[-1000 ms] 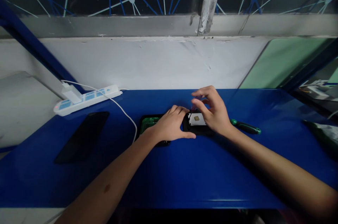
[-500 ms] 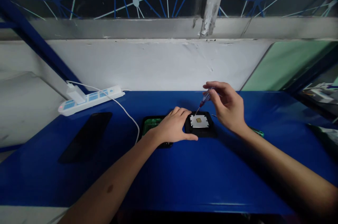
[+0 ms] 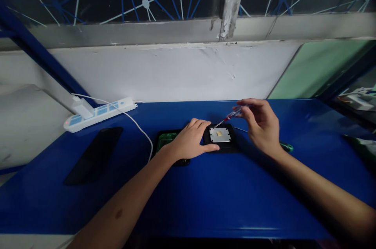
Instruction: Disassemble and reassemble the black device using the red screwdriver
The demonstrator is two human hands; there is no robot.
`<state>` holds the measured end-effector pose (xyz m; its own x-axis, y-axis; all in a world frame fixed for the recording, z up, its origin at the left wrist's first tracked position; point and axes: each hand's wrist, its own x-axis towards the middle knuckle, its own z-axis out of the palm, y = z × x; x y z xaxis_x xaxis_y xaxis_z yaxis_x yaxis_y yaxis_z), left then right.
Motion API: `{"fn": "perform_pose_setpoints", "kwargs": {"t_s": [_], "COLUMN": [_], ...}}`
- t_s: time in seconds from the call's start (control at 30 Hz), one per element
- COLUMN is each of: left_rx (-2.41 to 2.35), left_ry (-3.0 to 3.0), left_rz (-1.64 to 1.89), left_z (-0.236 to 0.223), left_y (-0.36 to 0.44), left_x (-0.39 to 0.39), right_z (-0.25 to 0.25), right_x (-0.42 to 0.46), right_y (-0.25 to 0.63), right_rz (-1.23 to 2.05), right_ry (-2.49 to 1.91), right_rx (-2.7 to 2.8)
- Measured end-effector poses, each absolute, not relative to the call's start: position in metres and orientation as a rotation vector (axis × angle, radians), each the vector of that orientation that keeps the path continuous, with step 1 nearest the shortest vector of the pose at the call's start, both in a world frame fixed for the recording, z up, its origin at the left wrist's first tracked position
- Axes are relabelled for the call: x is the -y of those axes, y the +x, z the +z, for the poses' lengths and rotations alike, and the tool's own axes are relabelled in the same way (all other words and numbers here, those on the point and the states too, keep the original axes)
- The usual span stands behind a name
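Note:
A small screwdriver (image 3: 230, 116) with a clear handle and red collar is in my right hand (image 3: 261, 125), pinched between thumb and fingers. Its shaft slants down to the left, with the tip at the upper left part of a silver metal plate (image 3: 225, 136). A yellowish square sits in the middle of that plate, which lies in a black case (image 3: 232, 148). My left hand (image 3: 190, 139) holds the case at its left side, fingers at the far corner and thumb over the near part. Under my left wrist lies a black housing with a green circuit board (image 3: 166, 138), partly hidden.
A dark phone-like slab (image 3: 94, 155) lies on the blue table (image 3: 205, 202) at left. Behind it stands a white power strip (image 3: 102, 114) with a plugged-in charger and white cable (image 3: 138, 123). A green-handled tool (image 3: 286, 147) lies beyond my right wrist, partly hidden.
My right hand has moved right and slightly down, so the screwdriver leans more toward flat. Its tip stays near the plate's upper left. My left hand keeps its place on the case.

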<state>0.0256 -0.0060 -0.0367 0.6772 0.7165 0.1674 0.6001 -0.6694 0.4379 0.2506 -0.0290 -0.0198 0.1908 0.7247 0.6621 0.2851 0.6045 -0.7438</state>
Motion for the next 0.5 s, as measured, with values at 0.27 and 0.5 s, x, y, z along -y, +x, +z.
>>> {"fn": "perform_pose_setpoints", "kwargs": {"t_s": [0.27, 0.5], "left_rx": [-1.133, -1.196], "left_ry": [2.722, 2.780], "left_rz": [0.781, 0.807], "left_z": [-0.0337, -0.0314], "left_y": [0.0276, 0.0276], "left_x": [-0.0005, -0.0007], "right_z": [-0.0194, -0.0188], "right_x": [0.0363, 0.0373], "right_y": [0.2449, 0.2448], "right_rz": [0.450, 0.466], "right_ry": [-0.937, -0.901], "right_rx": [1.408, 1.381]}}
